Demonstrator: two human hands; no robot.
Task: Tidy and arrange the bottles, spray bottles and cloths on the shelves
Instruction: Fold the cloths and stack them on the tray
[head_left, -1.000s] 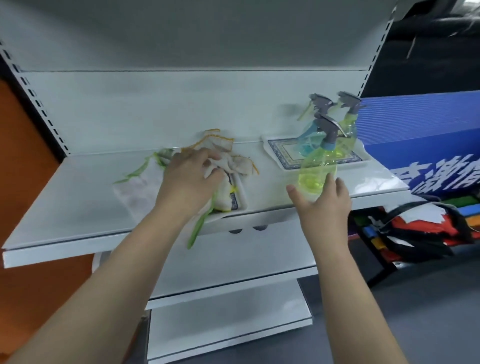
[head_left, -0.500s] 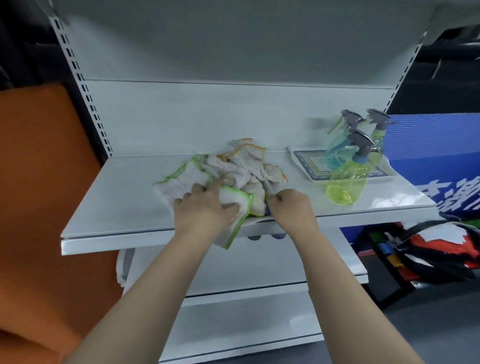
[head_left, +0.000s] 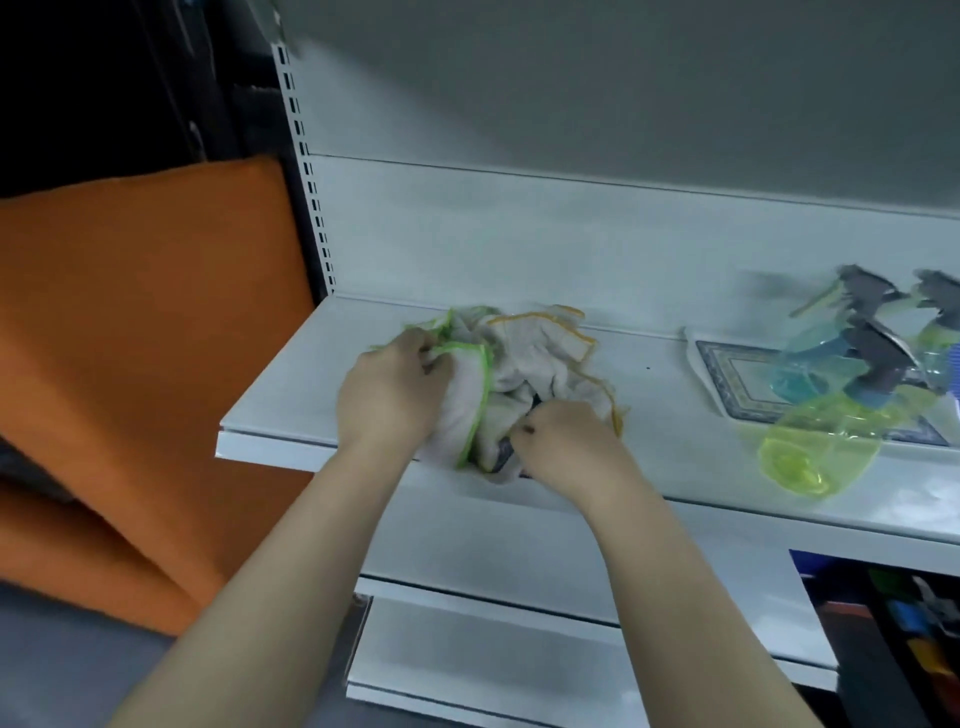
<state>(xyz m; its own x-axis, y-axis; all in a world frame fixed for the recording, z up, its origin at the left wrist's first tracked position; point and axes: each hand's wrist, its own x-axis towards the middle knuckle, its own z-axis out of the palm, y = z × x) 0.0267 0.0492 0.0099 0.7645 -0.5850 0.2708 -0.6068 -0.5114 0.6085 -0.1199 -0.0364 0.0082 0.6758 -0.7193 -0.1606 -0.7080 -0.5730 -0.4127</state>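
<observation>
A crumpled heap of white cloths (head_left: 524, 364), some edged green and some orange, lies on the white middle shelf (head_left: 291, 395). My left hand (head_left: 389, 395) grips the green-edged cloth on the heap's left side. My right hand (head_left: 561, 441) is closed on the heap's front right, over a dark patterned tray mostly hidden under the cloths. To the right, a yellow-green spray bottle (head_left: 815, 436) stands in front, with a blue spray bottle (head_left: 810, 364) and another green one (head_left: 935, 332) behind it on a patterned white tray (head_left: 717, 364).
An orange panel (head_left: 130, 364) stands left of the shelf unit beside its slotted upright (head_left: 311, 208). Lower white shelves (head_left: 519, 649) sit beneath my arms. Coloured items fill the floor area at the bottom right (head_left: 909, 623).
My right hand left the yellow-green spray bottle and came to the cloth heap. Both hands have bunched the cloths together. The view has shifted left, so the bottles now sit at the right edge.
</observation>
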